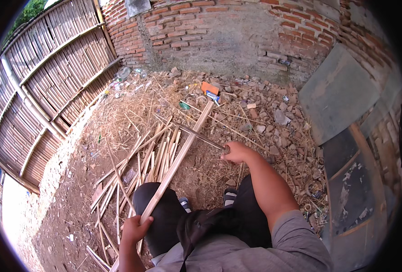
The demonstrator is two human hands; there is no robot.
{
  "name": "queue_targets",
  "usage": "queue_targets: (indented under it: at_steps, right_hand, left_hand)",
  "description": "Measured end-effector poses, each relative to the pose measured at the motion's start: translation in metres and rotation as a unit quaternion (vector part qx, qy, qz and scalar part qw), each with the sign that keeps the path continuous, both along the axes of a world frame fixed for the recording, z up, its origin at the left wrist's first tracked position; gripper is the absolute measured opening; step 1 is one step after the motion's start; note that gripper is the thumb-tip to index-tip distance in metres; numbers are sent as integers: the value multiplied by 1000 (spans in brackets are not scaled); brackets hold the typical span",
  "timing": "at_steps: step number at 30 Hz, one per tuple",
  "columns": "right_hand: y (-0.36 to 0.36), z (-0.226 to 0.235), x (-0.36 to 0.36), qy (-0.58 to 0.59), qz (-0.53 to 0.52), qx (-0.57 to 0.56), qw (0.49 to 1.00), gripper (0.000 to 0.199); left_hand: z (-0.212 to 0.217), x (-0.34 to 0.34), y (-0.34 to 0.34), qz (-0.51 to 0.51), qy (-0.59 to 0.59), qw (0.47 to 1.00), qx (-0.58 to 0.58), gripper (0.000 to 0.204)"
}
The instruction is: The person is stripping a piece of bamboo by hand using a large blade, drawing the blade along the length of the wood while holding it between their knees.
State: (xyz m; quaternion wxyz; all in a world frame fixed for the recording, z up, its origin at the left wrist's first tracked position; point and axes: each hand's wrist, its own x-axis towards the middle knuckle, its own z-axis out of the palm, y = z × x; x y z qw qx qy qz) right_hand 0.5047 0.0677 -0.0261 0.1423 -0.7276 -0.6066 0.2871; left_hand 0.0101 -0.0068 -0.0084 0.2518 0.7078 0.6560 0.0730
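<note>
A tall fence of woven bamboo slats [42,90] is seen curving along the left. A weathered red brick wall [219,31] is set across the back. Grey flat sheets [337,90] are leaned against the right side. A loose pile of split pale bamboo strips [133,172] is spread over the brown dirt ground [69,199], and grey rubble stones [278,113] are scattered near the wall, with a small orange packet [209,88] among them.

Grey short-sleeved shirt [273,247], black trousers [162,213], striped sandals [229,196], bare forearms, 2 bare hands
</note>
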Motion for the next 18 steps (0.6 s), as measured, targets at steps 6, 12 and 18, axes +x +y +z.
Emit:
queue_targets:
  at_steps: [6,12,18]
  right_hand:
    - [6,-5,-11,-12,51,-3,999,60]
    - [4,-3,-35,-1,143,-50,988,55]
    - [0,3,-34,-11,149,-3,989,45]
  left_hand:
    - [6,4,-2,14,-25,1000,-10,53]
    - [10,5,-2,7,-16,1000,-7,53]
    - [0,0,-1,6,-23,1000,11,54]
